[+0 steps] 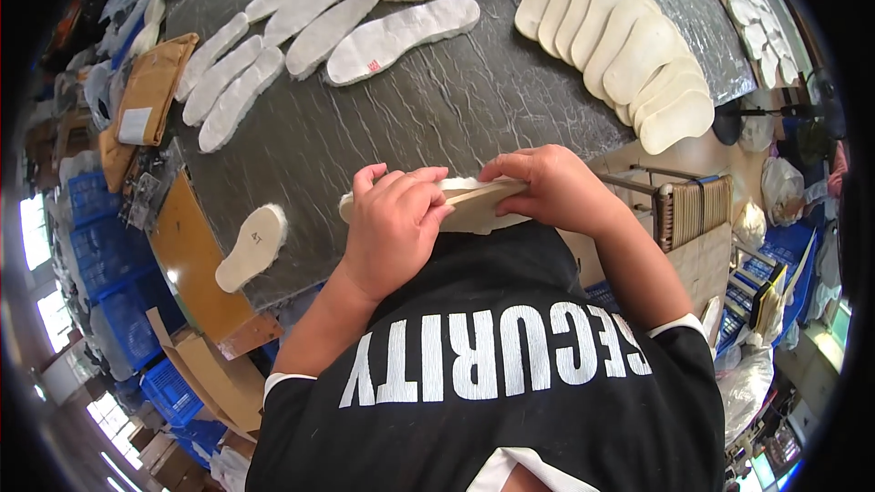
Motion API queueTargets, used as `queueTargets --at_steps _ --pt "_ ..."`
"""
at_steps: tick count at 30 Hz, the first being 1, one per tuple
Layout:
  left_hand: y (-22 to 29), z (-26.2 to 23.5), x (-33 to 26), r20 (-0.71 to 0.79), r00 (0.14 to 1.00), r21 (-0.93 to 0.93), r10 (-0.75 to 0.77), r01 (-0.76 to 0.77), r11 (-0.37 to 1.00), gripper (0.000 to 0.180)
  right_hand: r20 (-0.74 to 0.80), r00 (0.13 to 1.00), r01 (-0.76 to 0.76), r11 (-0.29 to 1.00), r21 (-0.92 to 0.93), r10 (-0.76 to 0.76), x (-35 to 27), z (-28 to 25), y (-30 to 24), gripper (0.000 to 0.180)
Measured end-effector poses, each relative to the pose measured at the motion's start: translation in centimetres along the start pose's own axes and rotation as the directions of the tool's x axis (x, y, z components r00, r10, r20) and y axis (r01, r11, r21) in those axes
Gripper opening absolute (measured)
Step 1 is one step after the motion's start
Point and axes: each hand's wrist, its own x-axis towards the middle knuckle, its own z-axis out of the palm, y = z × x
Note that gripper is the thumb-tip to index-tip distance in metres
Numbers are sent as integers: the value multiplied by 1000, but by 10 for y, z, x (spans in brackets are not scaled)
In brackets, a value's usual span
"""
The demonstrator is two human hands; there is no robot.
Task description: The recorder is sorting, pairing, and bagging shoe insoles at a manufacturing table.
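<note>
While both hands clamp it, the tan insole sits at frame centre, just above the black shirt, long axis running left to right, fleecy edge turned up. Left hand has its grip closed over the left end, fingers curled across the top; right hand pinches the right end. Neither hand is nearer: each holds one end. Beyond, the grey worktop carries white insoles upper left, tan ones upper right, a single one at the left edge.
</note>
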Motion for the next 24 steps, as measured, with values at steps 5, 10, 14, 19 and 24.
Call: queueTargets --at_steps 5,10,14,19,24 --pt "-1 5 9 75 997 -24 -14 16 1000 12 66 998 -9 995 99 3 2 2 15 36" --pt "-9 17 14 119 992 -67 -46 54 996 12 151 988 -58 987 150 35 5 4 34 31" --pt "-11 26 15 145 987 -84 -66 79 993 10 304 945 -169 977 130 123 7 4 43 31" --pt "-10 37 13 215 973 -82 -79 99 992 10 319 946 -109 986 128 63 9 11 48 33" --pt "-11 43 15 245 964 -61 -100 118 991 10 340 935 -153 980 124 103 18 14 45 32"
